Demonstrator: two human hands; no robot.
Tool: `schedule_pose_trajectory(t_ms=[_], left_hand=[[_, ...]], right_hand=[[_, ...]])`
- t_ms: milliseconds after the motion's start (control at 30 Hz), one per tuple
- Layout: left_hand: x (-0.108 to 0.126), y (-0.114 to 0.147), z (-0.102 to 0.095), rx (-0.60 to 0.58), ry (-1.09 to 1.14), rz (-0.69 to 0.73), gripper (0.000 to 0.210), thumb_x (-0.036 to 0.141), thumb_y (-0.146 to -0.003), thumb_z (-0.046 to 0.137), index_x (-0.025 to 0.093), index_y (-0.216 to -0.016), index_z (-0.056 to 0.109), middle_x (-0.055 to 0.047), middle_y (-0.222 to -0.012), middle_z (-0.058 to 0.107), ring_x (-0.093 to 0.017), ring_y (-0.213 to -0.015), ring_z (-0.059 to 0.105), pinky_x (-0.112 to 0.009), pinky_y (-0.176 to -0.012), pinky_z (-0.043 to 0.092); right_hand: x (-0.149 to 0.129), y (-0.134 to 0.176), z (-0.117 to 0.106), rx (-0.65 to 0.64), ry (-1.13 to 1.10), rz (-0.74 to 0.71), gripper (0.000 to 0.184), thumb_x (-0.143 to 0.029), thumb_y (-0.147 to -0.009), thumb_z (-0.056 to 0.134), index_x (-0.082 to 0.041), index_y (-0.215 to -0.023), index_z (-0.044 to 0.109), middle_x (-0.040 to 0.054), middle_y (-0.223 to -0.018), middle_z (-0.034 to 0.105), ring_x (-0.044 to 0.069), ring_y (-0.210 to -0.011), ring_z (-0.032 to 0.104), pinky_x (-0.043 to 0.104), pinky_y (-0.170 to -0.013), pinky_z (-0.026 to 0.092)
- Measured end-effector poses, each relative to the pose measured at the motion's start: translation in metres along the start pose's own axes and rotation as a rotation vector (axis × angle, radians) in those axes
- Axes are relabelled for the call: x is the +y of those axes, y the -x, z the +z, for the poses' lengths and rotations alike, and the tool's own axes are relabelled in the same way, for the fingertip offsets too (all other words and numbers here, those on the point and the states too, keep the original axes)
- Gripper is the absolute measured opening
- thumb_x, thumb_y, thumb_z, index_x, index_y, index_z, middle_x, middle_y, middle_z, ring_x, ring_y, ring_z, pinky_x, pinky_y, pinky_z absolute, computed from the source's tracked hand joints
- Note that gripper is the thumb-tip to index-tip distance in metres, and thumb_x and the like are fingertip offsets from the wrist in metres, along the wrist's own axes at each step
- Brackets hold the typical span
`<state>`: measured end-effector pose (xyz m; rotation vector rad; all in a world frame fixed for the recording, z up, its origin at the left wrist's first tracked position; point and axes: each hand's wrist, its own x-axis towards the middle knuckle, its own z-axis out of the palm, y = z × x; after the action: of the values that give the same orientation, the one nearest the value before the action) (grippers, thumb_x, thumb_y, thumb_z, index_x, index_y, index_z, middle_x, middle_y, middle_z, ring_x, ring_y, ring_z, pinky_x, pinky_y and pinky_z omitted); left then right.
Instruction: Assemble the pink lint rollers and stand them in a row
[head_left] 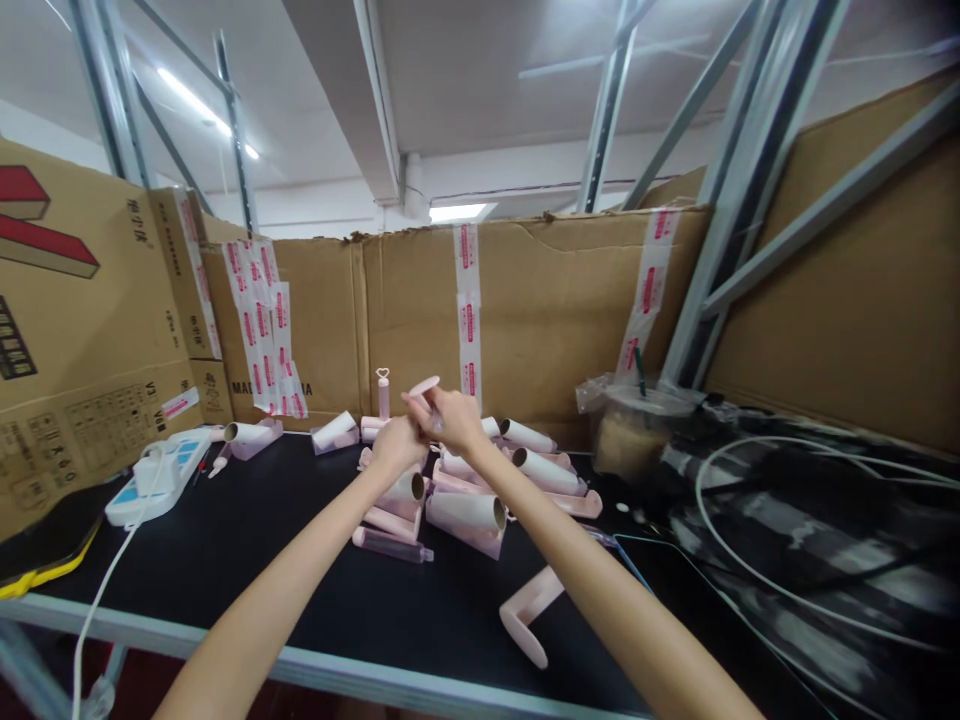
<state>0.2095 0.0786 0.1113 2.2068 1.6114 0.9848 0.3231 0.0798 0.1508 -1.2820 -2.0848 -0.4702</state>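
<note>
My two hands meet above the pile at the middle of the table. My right hand [455, 417] is closed around a pale pink plastic piece [425, 386], whose flat rounded end sticks up past the fingers. Pressed against it, my left hand [400, 442] is closed too; what lies inside its fingers is hidden. Below them lie several white paper rolls [465, 510] in pink plastic holders. A clear pink tube [392, 545] rests at the pile's front. Under my right forearm is an L-shaped pink piece [525, 615]. Behind my left hand a pink stick with a heart-shaped top [384, 392] stands upright.
A white power strip [161, 475] with a plugged-in adapter sits at the left, its cable hanging over the metal table edge [315, 668]. At the right are a lidded drink cup [634, 430] in plastic and a loose white cable [701, 490]. Cardboard walls [412, 300] enclose the back.
</note>
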Motion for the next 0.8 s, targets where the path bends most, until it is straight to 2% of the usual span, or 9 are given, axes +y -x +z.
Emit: schedule_pose_trajectory(t_ms=[133, 233, 333, 400, 467, 533, 600, 700, 800], left_hand=[[0.005, -0.015, -0.015, 0.027, -0.014, -0.027, 0.029, 0.031, -0.084, 0.054, 0.011, -0.104, 0.058, -0.014, -0.102, 0.06, -0.026, -0.1, 0.056, -0.04, -0.083, 0.045], [0.005, -0.014, -0.014, 0.005, -0.001, -0.002, 0.031, 0.031, -0.085, 0.053, 0.014, -0.111, 0.053, -0.01, -0.11, 0.056, -0.022, -0.099, 0.056, -0.04, -0.082, 0.047], [-0.006, 0.0, -0.013, -0.037, 0.033, 0.044, 0.03, 0.032, -0.085, 0.052, 0.015, -0.11, 0.053, -0.007, -0.109, 0.056, -0.019, -0.091, 0.058, -0.038, -0.076, 0.05], [-0.022, 0.011, -0.02, -0.05, 0.059, 0.074, 0.023, 0.032, -0.081, 0.057, 0.011, -0.089, 0.06, -0.002, -0.083, 0.061, -0.014, -0.071, 0.058, -0.029, -0.064, 0.049], [-0.04, 0.019, -0.038, -0.024, 0.083, 0.093, 0.027, 0.034, -0.073, 0.062, 0.012, -0.059, 0.055, 0.005, -0.053, 0.048, -0.01, -0.052, 0.048, -0.022, -0.051, 0.04], [-0.057, 0.025, -0.06, 0.049, 0.117, 0.102, 0.03, 0.037, -0.069, 0.063, 0.015, -0.054, 0.049, 0.007, -0.048, 0.041, -0.009, -0.05, 0.044, -0.021, -0.05, 0.035], [-0.068, 0.032, -0.079, 0.123, 0.167, 0.1, 0.023, 0.034, -0.066, 0.064, 0.016, -0.066, 0.05, 0.007, -0.054, 0.045, -0.009, -0.053, 0.046, -0.021, -0.052, 0.036], [-0.072, 0.05, -0.085, 0.151, 0.272, 0.104, 0.029, 0.038, -0.072, 0.057, 0.018, -0.09, 0.046, 0.004, -0.07, 0.055, -0.011, -0.056, 0.054, -0.022, -0.057, 0.041], [-0.062, 0.069, -0.07, 0.231, 0.567, 0.106, 0.036, 0.046, -0.081, 0.045, 0.018, -0.102, 0.04, -0.004, -0.089, 0.06, -0.014, -0.071, 0.063, -0.027, -0.068, 0.047]], right_hand=[[-0.008, -0.016, 0.006, 0.053, -0.04, 0.094, 0.036, -0.046, -0.085, 0.04, -0.017, -0.084, 0.061, 0.0086, -0.073, 0.069, 0.021, -0.066, 0.063, 0.024, -0.051, 0.028], [-0.01, -0.012, 0.002, 0.09, -0.07, 0.089, 0.026, -0.039, -0.081, 0.046, -0.018, -0.08, 0.061, 0.0051, -0.072, 0.069, 0.018, -0.064, 0.062, 0.023, -0.05, 0.029], [0.007, -0.008, -0.025, 0.153, -0.073, 0.039, 0.019, -0.034, -0.076, 0.052, -0.018, -0.075, 0.063, 0.0051, -0.074, 0.069, 0.018, -0.071, 0.062, 0.023, -0.055, 0.032], [0.028, -0.01, -0.053, 0.23, -0.057, 0.054, 0.024, -0.037, -0.077, 0.051, -0.016, -0.074, 0.063, 0.008, -0.079, 0.068, 0.019, -0.076, 0.061, 0.024, -0.058, 0.033], [0.047, -0.015, -0.079, 0.325, -0.035, 0.118, 0.039, -0.043, -0.084, 0.04, -0.013, -0.073, 0.062, 0.0116, -0.078, 0.067, 0.02, -0.076, 0.061, 0.026, -0.059, 0.033], [0.056, -0.018, -0.094, 0.383, -0.058, 0.177, 0.044, -0.053, -0.082, 0.042, -0.014, -0.073, 0.06, 0.0111, -0.071, 0.065, 0.021, -0.071, 0.061, 0.027, -0.057, 0.033], [0.05, -0.018, -0.091, 0.365, -0.304, 0.22, 0.044, -0.059, -0.075, 0.05, -0.016, -0.074, 0.057, 0.0075, -0.065, 0.062, 0.02, -0.063, 0.06, 0.026, -0.054, 0.035], [0.019, -0.011, -0.066, 0.134, -1.047, 0.256, 0.045, -0.061, -0.073, 0.053, -0.018, -0.083, 0.053, 0.0027, -0.063, 0.061, 0.017, -0.056, 0.06, 0.026, -0.053, 0.044], [-0.02, -0.002, -0.031, -0.064, -1.229, 0.261, 0.048, -0.063, -0.075, 0.048, -0.017, -0.082, 0.055, 0.0037, -0.063, 0.063, 0.017, -0.056, 0.062, 0.026, -0.048, 0.049]])
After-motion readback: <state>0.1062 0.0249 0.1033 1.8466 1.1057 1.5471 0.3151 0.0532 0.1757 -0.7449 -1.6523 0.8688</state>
